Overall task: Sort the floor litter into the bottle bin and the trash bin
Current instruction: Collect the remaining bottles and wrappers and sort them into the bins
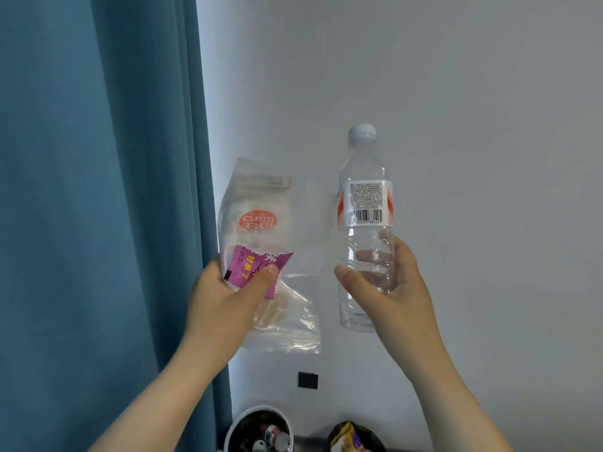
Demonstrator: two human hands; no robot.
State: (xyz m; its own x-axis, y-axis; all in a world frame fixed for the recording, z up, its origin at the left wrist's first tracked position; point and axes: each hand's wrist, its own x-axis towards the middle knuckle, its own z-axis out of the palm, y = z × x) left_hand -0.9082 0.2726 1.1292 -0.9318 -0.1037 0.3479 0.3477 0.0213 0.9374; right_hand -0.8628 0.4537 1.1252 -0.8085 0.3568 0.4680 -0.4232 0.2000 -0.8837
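**Right hand** [391, 282]: fingers and thumb curl round the lower half of the bottle [365, 203], below its label. The bottle is upright, capped, clear and apparently empty. It is held high above the bottle bin [232, 429] and to its right.
- Handling, as judged: very light and thin-walled, so it is likely to dent under a hard squeeze. The skin is smooth, and the ribbed waist now in hand is the surest hold.

**Left hand** [222, 295]: the thumb presses down against the fingers, pinching a pink sachet [251, 265] and a clear bag [257, 216] together at one corner. Both are held directly above the bottle bin, well clear of it.
- Handling, as judged: almost weightless, limp and slick film. The loose end droops, and the two may slide apart unless they are pinched as one.

**Bottle bin**: white and round, with bottles inside.

**Trash bin** [373, 440]: black-lined, just right of the bottle bin, with a yellow wrapper showing.

**Note**: each load hangs over the other's bin.

**Socket** [307, 380]: black, on the wall just above the bottle bin.

**Curtain** [98, 190]: blue, to the left of the bottle bin.
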